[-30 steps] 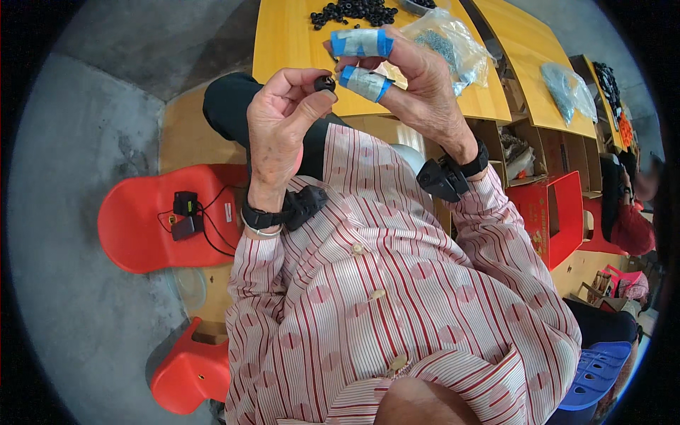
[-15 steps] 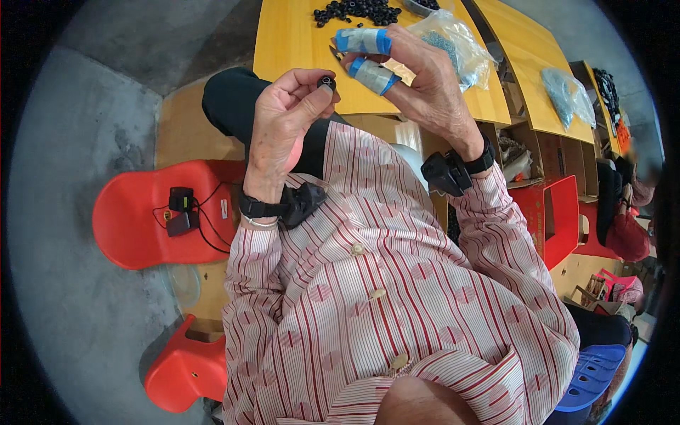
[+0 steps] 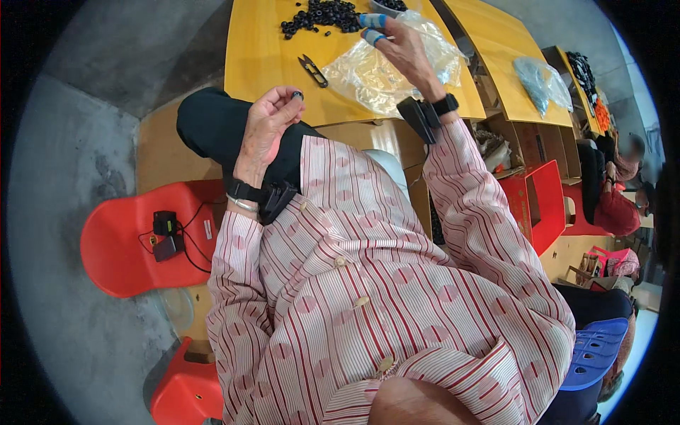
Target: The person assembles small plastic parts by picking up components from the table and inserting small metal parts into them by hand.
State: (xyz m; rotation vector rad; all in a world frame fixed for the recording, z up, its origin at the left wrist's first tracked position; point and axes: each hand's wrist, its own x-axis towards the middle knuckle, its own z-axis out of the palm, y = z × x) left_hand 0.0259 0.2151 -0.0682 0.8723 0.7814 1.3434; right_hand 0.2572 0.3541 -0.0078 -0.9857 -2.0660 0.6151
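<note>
My left hand [image 3: 268,126] is closed at the table's near edge, pinching a small black ring-shaped part [image 3: 297,95] between thumb and fingertips. My right hand [image 3: 405,53] reaches over the table, with blue tape wrapped round its thumb and a finger. Those taped fingers are stretched out and apart beside a heap of small black ring-shaped parts [image 3: 322,15]; nothing shows between them. Black thread snips [image 3: 312,71] lie on the table between my hands. Under my right hand spreads a crumpled clear plastic bag [image 3: 368,78].
A tub [image 3: 388,7] with black parts stands at the far edge of the yellow table [image 3: 255,67]. A bag of bluish pieces [image 3: 536,81] lies on another table. Red chairs [image 3: 134,241] stand at my left, a red crate [image 3: 538,205] at right. People sit farther right.
My right hand has let go of the snips, which now lie on the table, and has moved away towards the heap. My left hand keeps hold of the black ring-shaped part. The view has shifted.
</note>
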